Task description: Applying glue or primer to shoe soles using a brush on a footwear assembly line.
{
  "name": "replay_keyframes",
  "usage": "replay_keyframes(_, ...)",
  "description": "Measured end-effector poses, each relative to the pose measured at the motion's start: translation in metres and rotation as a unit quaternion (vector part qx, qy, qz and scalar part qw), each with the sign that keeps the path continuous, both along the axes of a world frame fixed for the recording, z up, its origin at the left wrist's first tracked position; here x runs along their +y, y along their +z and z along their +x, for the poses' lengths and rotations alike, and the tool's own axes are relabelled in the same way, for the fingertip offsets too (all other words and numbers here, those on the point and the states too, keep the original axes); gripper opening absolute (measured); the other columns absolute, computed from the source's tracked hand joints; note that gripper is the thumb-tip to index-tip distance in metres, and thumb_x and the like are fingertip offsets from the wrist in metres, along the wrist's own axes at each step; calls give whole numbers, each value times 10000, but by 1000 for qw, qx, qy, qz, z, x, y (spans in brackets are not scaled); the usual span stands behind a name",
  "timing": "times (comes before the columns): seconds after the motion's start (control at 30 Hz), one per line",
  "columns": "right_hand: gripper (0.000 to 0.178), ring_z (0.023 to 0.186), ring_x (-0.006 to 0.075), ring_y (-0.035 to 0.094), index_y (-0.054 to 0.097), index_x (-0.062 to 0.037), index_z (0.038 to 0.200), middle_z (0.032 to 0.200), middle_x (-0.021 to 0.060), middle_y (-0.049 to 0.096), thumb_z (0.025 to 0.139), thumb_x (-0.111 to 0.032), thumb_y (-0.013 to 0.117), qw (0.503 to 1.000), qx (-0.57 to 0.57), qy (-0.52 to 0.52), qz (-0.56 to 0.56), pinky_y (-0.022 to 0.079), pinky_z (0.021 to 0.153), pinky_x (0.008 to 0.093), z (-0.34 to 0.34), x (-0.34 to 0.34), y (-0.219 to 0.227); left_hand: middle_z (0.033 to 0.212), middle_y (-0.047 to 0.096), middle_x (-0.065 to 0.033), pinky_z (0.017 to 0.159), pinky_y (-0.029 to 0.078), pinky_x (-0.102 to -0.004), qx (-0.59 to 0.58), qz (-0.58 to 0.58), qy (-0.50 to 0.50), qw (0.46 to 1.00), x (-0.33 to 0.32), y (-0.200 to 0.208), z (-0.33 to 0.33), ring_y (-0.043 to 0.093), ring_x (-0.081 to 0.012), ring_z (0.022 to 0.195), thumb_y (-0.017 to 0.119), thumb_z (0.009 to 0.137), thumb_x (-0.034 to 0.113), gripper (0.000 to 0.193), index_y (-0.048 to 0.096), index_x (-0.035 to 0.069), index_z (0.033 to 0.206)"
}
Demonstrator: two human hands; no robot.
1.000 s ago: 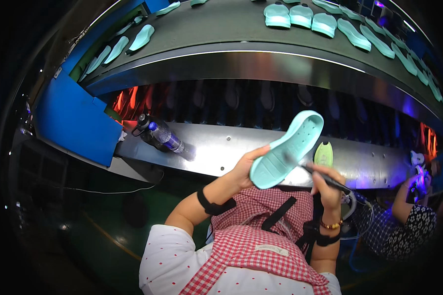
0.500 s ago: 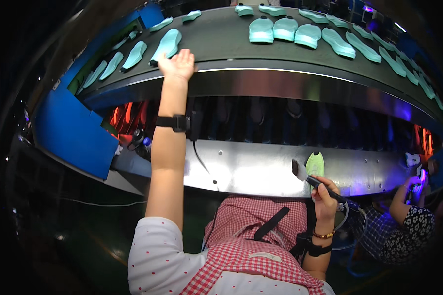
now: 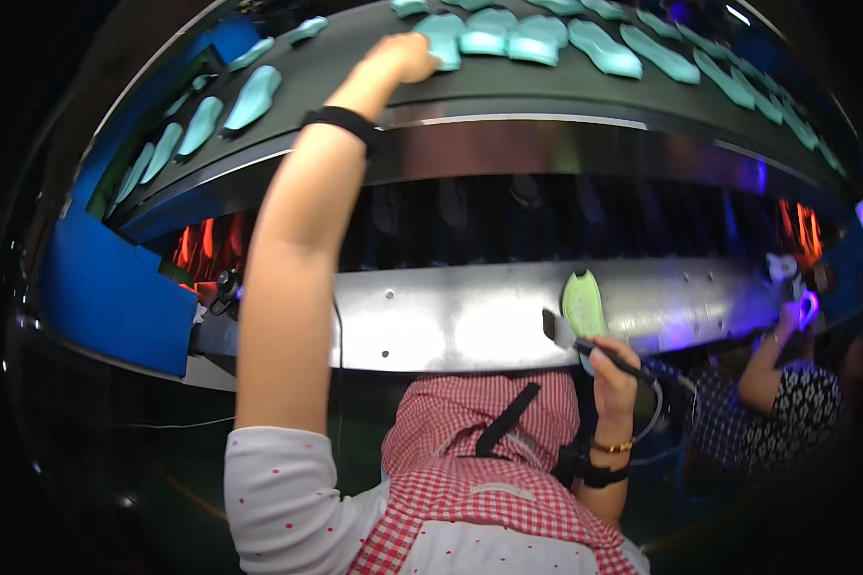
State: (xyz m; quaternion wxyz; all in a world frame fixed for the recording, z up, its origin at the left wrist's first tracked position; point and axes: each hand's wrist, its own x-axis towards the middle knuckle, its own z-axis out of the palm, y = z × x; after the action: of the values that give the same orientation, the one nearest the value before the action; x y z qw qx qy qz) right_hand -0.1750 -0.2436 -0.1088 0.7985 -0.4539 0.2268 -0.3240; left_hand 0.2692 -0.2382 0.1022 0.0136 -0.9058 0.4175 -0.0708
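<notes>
My left hand reaches far over the dark belt, fingers closed at the near left edge of a teal shoe sole; its fingertips are partly hidden. More teal soles stand in a row just right of it. Low on the right, my right hand grips a flat brush by its black handle, the dark bristles pointing left over the metal ledge. Right behind the brush, a light green shoe sole lies on the ledge, its lower end partly covered by the brush and hand.
The belt runs across behind a raised metal edge. Under it are dark slots with orange glow at both ends. A blue machine housing stands at left. At the right, another person's arm works at the metal ledge.
My left hand has moved right along the belt, from open beside one sole to closed at another. The row of soles appears further left. My right hand still holds the brush.
</notes>
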Motion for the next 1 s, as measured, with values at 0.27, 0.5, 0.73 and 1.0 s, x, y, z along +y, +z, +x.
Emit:
replay_keyframes(0.27, 218, 908, 211, 577, 574, 85, 968, 963, 170, 607, 755, 42, 556, 997, -26, -34, 60, 419, 869, 292, 5, -18, 2, 857, 569, -50, 726, 455, -282, 230, -662, -171, 693, 98, -35, -84, 561, -138, 792, 535, 815, 227, 254, 591, 3, 921)
replay_keyframes(0.5, 197, 889, 188, 583, 587, 76, 945, 936, 158, 617, 756, 32, 554, 997, -32, -17, 68, 424, 862, 283, 5, -17, 11, 1047, 542, -178, 759, 492, -375, 629, -561, 5, 538, 197, -103, -151, 576, -269, 891, 481, 779, 257, 498, 433, -74, 1148)
replay_keyframes(0.73, 215, 843, 149, 586, 610, 61, 940, 913, 129, 630, 730, 13, 617, 997, -50, 49, 24, 438, 812, 244, 14, -6, 19, 1231, 427, -224, 933, 375, -494, 873, -371, -38, 315, 198, -213, -251, 477, -355, 1087, 396, 755, 658, 853, 281, 22, 1311)
replay_keyframes(1.0, 177, 734, 95, 589, 632, 31, 899, 818, 73, 640, 731, -22, 650, 983, 44, 102, -147, 465, 672, 193, 38, 7, 35, 1103, 524, -182, 864, 411, -489, 873, -476, 28, 103, 151, -212, -316, 525, -347, 977, 199, 796, 670, 759, 433, 77, 1210)
